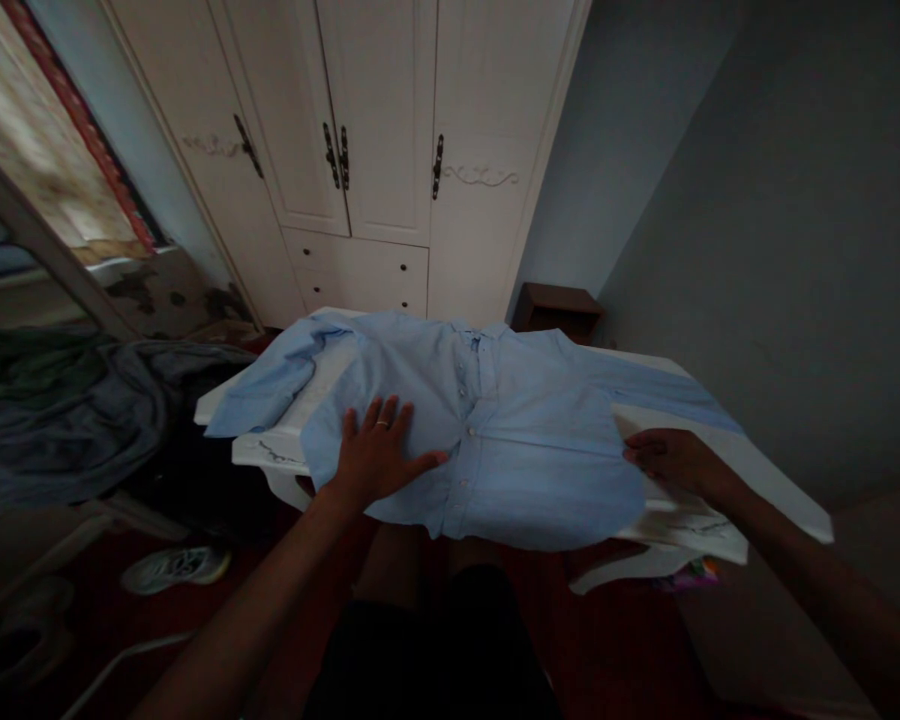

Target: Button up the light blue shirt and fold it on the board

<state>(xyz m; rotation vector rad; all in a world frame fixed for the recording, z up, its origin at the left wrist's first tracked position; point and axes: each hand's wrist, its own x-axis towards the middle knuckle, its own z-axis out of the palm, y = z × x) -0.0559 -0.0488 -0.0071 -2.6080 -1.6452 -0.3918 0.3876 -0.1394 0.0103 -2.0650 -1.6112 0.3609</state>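
Note:
A light blue button-up shirt (510, 420) lies spread, front up, across a white table (780, 490). One sleeve hangs over the table's left end and the other runs along the right side. My left hand (379, 452) rests flat on the shirt's left front, fingers stretched out, a ring on one finger. At the shirt's right edge my right hand (671, 460) has its fingers curled on the fabric near the side seam; the fingertips are partly hidden by the cloth.
A white wardrobe (390, 150) with drawers stands behind the table. A small brown stand (559, 308) sits in the corner. Dark clothes (60, 410) are piled at left. A sneaker (176, 568) lies on the red floor.

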